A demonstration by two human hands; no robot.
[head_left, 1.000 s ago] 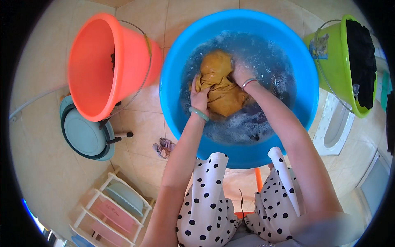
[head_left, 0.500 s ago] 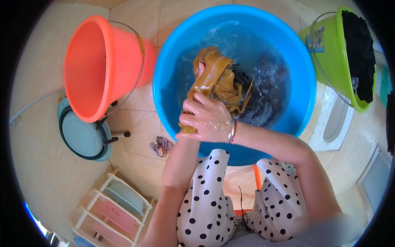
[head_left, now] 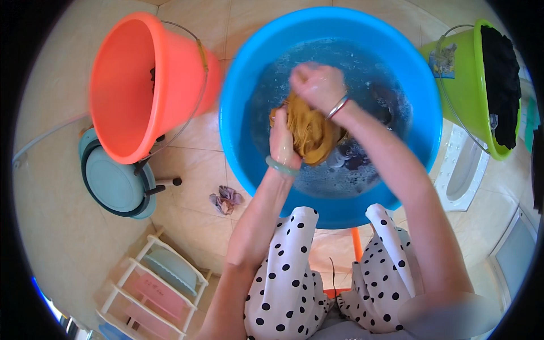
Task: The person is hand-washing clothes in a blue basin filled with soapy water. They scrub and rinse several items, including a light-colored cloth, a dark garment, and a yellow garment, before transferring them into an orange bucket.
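A mustard-coloured wet garment is bunched up over soapy water in a large blue basin. My left hand grips its left side, the thumb upright along the cloth and a pale green bangle at the wrist. At the garment's upper end is my right hand, fingers curled in and slightly blurred, seemingly closed on the cloth; a silver bangle circles that wrist. Dark clothing lies in the foamy water to the right of the garment, partly under the surface.
An orange-red bucket stands at the left, above a folded pale blue basin. At the right, a green bucket holds black cloth near a white squat toilet. A small crumpled cloth lies on the tiles; a white rack is lower left.
My hands, clasped together at the basin's near left side before, have moved apart and farther into the basin. The right hand rose to the garment's upper end; the cloth is now more bunched.
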